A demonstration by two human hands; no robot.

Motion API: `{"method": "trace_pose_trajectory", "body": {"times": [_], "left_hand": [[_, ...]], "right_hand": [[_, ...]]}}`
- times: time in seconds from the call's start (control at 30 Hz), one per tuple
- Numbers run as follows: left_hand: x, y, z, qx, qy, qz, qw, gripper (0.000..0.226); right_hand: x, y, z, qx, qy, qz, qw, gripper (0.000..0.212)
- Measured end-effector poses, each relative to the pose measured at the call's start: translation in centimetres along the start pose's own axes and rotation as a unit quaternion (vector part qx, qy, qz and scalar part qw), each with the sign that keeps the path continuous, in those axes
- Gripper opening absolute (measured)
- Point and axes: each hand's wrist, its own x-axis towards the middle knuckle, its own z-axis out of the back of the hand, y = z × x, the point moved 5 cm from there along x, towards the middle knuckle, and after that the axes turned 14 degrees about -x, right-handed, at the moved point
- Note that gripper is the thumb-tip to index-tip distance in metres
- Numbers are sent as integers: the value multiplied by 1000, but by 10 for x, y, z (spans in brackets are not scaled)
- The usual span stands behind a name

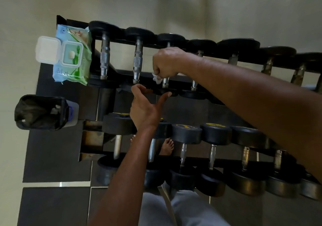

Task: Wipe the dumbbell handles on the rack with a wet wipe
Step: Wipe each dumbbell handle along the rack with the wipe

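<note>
While the right hand [166,63] fists a limp white wet wipe [157,79] round the third knurled steel dumbbell handle [165,82],
the left hand [145,107] hovers open at six o'clock; the heavy, rigid handle wants a wrapped mid-shaft grip.

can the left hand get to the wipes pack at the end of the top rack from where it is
Probably yes. The left hand is open and holds nothing, and the wipes pack lies to its left with its lid flipped open; only two dumbbell handles lie between, easily passed over.
</note>
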Motion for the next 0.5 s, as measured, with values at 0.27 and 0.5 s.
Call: {"method": "trace_pose_trajectory", "body": {"times": [0.27, 0.5], "left_hand": [[0, 1, -1, -1, -1, -2, 1000, 85], [2, -4, -1, 23, 15, -32, 999, 73]], "right_hand": [[-17, 6, -7, 30, -3, 35, 999, 13], [-60, -30, -27, 363, -17, -95, 927, 9]]}}
